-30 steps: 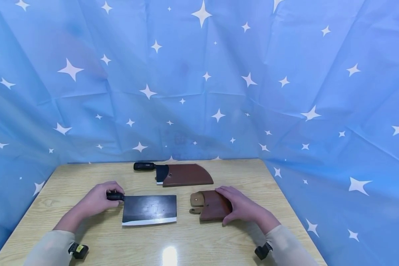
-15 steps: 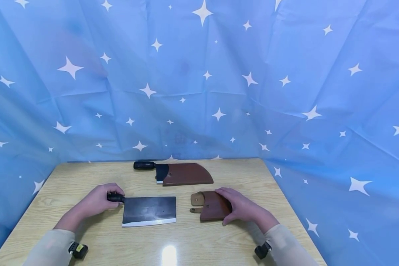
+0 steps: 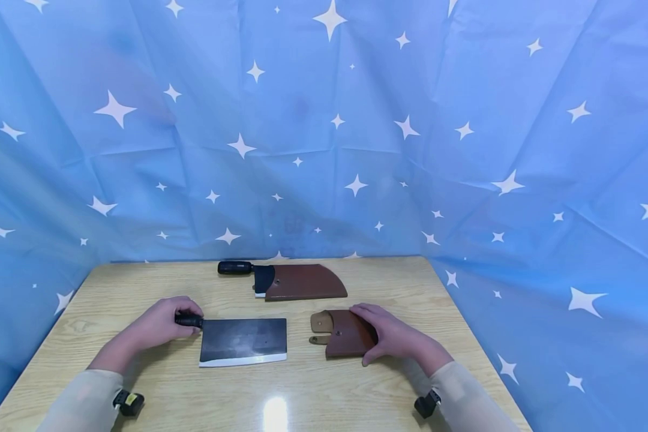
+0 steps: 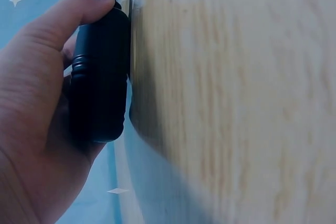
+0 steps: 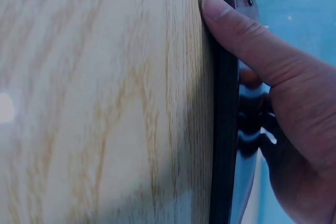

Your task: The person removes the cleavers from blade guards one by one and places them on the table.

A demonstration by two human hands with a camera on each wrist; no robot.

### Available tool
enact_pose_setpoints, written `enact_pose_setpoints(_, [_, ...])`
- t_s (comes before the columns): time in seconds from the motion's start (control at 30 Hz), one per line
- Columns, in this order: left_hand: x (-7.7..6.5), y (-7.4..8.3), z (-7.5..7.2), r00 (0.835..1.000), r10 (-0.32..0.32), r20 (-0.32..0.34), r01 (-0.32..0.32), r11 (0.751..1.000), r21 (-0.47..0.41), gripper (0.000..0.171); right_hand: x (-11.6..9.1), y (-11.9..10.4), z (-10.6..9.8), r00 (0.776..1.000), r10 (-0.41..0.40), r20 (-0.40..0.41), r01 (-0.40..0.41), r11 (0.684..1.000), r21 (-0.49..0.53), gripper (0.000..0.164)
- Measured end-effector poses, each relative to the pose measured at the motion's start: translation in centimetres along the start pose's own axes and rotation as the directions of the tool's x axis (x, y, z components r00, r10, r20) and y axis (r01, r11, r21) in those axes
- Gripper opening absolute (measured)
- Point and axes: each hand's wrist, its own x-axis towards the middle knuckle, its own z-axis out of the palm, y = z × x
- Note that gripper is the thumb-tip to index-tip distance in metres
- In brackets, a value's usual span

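Observation:
A black-handled cleaver [image 3: 243, 337] lies flat on the table, its bright edge toward me. My left hand [image 3: 163, 324] pinches its handle, and in the left wrist view the thumb lies along the dark handle [image 4: 100, 72]. To the right of the blade tip, apart from it, is a brown leather knife sheath [image 3: 350, 336] with its tan flap and snap strap facing left. My right hand [image 3: 393, 335] grips that sheath, thumb at the near edge and fingers at the far edge. In the right wrist view the sheath's dark edge [image 5: 224, 129] runs beside the thumb.
Behind both hands lies a second cleaver with a black handle [image 3: 234, 267], most of its blade inside a brown leather sheath [image 3: 305, 282]. The wooden table [image 3: 194, 396] reaches back to a blue curtain [image 3: 324, 132] with white stars.

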Motion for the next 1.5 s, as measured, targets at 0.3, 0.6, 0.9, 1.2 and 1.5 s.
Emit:
enact_pose_setpoints(0.3, [-0.2, 0.2, 0.0, 1.000, -0.002, 0.004, 0.002, 1.000, -0.026, 0.030, 0.0, 0.1, -0.1, 1.000, -0.001, 0.008, 0.000, 1.000, 0.014, 0.126])
enact_pose_setpoints(0.6, [0.2, 0.3, -0.1, 0.999, -0.026, -0.032, 0.025, 0.999, -0.044, 0.025, 0.0, 0.4, 0.0, 1.000, -0.015, -0.005, 0.015, 1.000, 0.002, 0.129])
enact_pose_setpoints(0.9, [0.8, 1.6, -0.4, 0.998, -0.037, -0.057, 0.034, 0.998, -0.060, 0.029, 0.3, -0.2, -0.6, 0.996, 0.003, -0.089, 0.003, 0.998, 0.069, 0.117])
enact_pose_setpoints(1.2, [2.3, 2.6, -0.2, 0.991, 0.047, -0.128, -0.046, 0.999, 0.008, 0.036, 1.5, -1.2, -1.3, 0.982, -0.011, -0.188, 0.011, 1.000, -0.001, 0.099])
enact_pose_setpoints(1.5, [5.9, 3.2, -0.2, 0.988, 0.066, -0.141, -0.068, 0.998, -0.014, 0.040, 5.1, -2.6, -2.2, 0.984, -0.046, -0.172, 0.041, 0.999, -0.034, 0.097])
